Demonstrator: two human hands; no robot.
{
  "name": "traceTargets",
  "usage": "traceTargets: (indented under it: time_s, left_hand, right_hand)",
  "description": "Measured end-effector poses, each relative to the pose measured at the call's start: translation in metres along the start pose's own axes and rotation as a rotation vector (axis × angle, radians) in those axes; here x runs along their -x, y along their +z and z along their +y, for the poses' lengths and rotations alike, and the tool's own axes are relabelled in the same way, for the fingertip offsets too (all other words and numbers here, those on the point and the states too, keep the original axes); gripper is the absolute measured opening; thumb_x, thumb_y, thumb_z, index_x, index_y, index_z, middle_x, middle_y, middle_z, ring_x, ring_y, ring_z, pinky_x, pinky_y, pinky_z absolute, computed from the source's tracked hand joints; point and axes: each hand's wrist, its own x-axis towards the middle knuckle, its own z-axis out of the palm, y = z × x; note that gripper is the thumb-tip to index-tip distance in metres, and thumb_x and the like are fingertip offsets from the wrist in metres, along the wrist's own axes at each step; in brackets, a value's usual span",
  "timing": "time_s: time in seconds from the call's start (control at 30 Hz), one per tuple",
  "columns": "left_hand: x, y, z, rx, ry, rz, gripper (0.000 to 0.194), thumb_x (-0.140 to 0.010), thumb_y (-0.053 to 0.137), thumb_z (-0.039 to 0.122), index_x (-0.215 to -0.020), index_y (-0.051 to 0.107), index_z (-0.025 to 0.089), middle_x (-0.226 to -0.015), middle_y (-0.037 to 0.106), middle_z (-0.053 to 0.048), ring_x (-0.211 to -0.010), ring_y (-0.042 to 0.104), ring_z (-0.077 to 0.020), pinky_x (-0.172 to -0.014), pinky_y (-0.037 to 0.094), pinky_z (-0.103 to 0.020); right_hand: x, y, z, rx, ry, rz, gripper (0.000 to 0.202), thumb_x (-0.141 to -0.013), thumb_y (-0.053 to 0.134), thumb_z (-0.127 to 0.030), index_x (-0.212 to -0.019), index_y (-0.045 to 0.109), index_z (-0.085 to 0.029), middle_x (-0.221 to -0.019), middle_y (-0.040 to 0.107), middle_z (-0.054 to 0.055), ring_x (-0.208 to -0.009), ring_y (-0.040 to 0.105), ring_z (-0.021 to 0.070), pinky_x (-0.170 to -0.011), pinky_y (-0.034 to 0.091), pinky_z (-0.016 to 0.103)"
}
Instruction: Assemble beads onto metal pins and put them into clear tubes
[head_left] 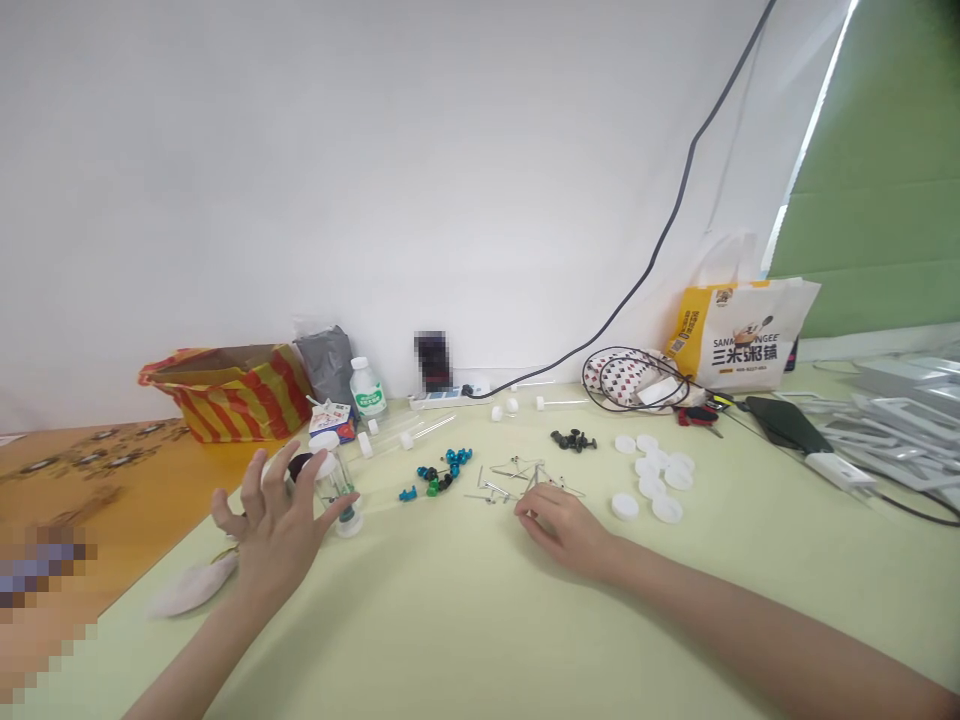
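My left hand [279, 535] is raised with its fingers spread, holding nothing. Just beyond its thumb and fingers stand clear tubes with white caps [337, 485], something dark green inside the nearest. My right hand [566, 530] rests on the table with fingers curled together at the near edge of a scatter of thin metal rods [495, 490]; whatever its fingertips may hold is hidden. Between the hands lies a small pile of blue, green and black parts [442, 475]. Black parts [574, 440] sit behind the right hand, and several round white caps [651, 482] lie to its right.
Along the wall stand a striped bag [240, 400], a water bottle [367, 390], a power strip [450, 395] and a paper bag [742, 335]. Capped clear tubes [435, 425] lie before them. A black cable [679, 200] hangs down the wall. White frames [892, 430] are heaped at right.
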Motion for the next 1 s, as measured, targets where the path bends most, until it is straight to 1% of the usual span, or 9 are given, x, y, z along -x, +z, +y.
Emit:
traceTargets:
  time_s: [0.1,0.2,0.33,0.47,0.63,0.7,0.77,0.87,1.0]
  left_hand:
    - [-0.002,0.001,-0.004,-0.219,0.025,0.059,0.057,-0.079,0.048,0.049,-0.129,0.033,0.028,-0.143,0.022,-0.009,-0.13,0.015,-0.0378,-0.097,-0.002,-0.059]
    - [-0.003,0.002,-0.007,-0.293,0.033,0.058,0.057,-0.08,0.048,0.048,-0.13,0.032,0.026,-0.143,0.023,-0.01,-0.129,0.018,-0.0381,-0.096,0.001,-0.061]
    - [-0.002,0.003,-0.007,-0.276,0.011,0.083,0.058,-0.079,0.05,0.046,-0.13,0.034,0.026,-0.142,0.024,-0.014,-0.129,0.018,-0.038,-0.097,0.001,-0.061]
    - [-0.002,0.0,0.001,-0.257,0.015,0.105,0.061,-0.078,0.051,0.043,-0.133,0.032,0.021,-0.142,0.021,-0.021,-0.131,0.014,-0.038,-0.097,-0.001,-0.061]
    - [-0.003,-0.004,0.016,-0.221,0.007,0.042,0.06,-0.081,0.047,0.037,-0.135,0.028,0.021,-0.143,0.018,-0.02,-0.132,0.009,-0.0355,-0.097,-0.003,-0.061]
    - [-0.003,-0.003,0.022,-0.2,0.01,0.062,0.06,-0.08,0.047,0.034,-0.135,0.028,0.021,-0.143,0.017,-0.019,-0.132,0.009,-0.0356,-0.097,-0.005,-0.06]
    - [-0.003,0.001,0.027,-0.173,0.068,0.068,0.06,-0.079,0.049,0.031,-0.135,0.028,0.023,-0.143,0.017,-0.018,-0.132,0.011,-0.0366,-0.098,-0.006,-0.06]
    - [-0.005,0.014,0.039,-0.108,0.131,0.029,0.057,-0.079,0.048,0.027,-0.134,0.03,0.027,-0.143,0.019,-0.014,-0.132,0.014,-0.0348,-0.099,-0.008,-0.059]
    - [-0.019,0.045,0.053,-0.11,0.228,-0.094,0.048,-0.082,0.041,0.025,-0.129,0.037,0.021,-0.142,0.023,-0.015,-0.133,0.012,-0.0311,-0.102,-0.002,-0.056]
  right_hand:
    - [0.0,0.0,0.001,-0.005,0.008,-0.001,0.017,-0.087,0.037,-0.018,-0.09,0.054,-0.02,-0.084,0.061,0.008,-0.079,0.054,0.0177,-0.072,0.045,0.032]
    - [0.001,0.002,0.003,-0.011,0.019,0.0,0.017,-0.087,0.038,-0.018,-0.09,0.055,-0.019,-0.084,0.06,0.008,-0.079,0.054,0.0178,-0.071,0.044,0.032]
    - [0.001,0.003,0.003,-0.007,0.015,0.005,0.017,-0.087,0.039,-0.019,-0.089,0.055,-0.019,-0.083,0.06,0.008,-0.079,0.054,0.0175,-0.072,0.044,0.032]
    - [0.0,0.004,0.002,-0.005,0.012,0.018,0.016,-0.088,0.04,-0.019,-0.089,0.056,-0.018,-0.083,0.061,0.008,-0.079,0.055,0.0173,-0.072,0.044,0.032]
    - [0.0,0.004,0.002,-0.007,0.017,0.013,0.014,-0.087,0.041,-0.017,-0.088,0.055,-0.019,-0.082,0.06,0.007,-0.078,0.055,0.0173,-0.071,0.044,0.032]
    - [0.0,0.004,0.002,-0.003,0.022,0.009,0.014,-0.086,0.041,-0.017,-0.088,0.055,-0.019,-0.082,0.06,0.007,-0.078,0.055,0.0175,-0.071,0.044,0.032]
    - [0.0,0.005,0.002,0.0,0.027,0.007,0.015,-0.086,0.041,-0.017,-0.088,0.055,-0.019,-0.082,0.06,0.007,-0.078,0.054,0.0178,-0.071,0.044,0.032]
    - [0.0,0.005,0.003,-0.004,0.025,0.011,0.015,-0.086,0.04,-0.017,-0.087,0.055,-0.019,-0.081,0.06,0.007,-0.078,0.054,0.0177,-0.071,0.044,0.032]
    - [0.0,0.006,0.003,0.005,0.029,0.018,0.015,-0.085,0.041,-0.016,-0.085,0.055,-0.019,-0.081,0.06,0.007,-0.077,0.053,0.0176,-0.073,0.044,0.033]
